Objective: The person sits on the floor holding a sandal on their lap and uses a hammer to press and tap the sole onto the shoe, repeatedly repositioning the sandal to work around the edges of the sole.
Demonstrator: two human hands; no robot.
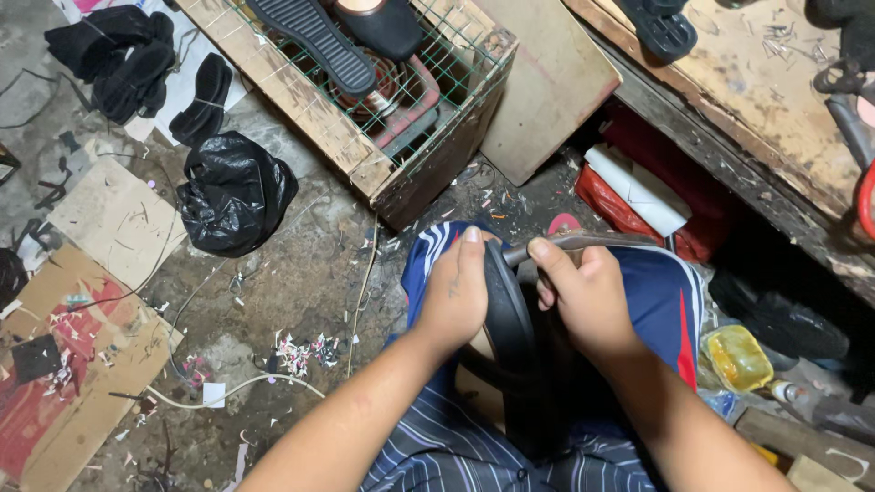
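Note:
I hold a black shoe sole (510, 328) on edge over my lap, on blue striped shorts. My left hand (456, 296) grips its left side, thumb up along the rim. My right hand (583, 296) is closed on a knife (583, 243) with a brownish blade, its edge laid against the top rim of the sole. The lower part of the sole is hidden between my forearms.
A wooden crate with green wire mesh (392, 100) holds soles and a heater coil ahead. A black plastic bag (232, 191) lies left on the littered floor, beside cardboard (82, 364). A wooden workbench (756, 91) runs right, with a yellow container (736, 357) below.

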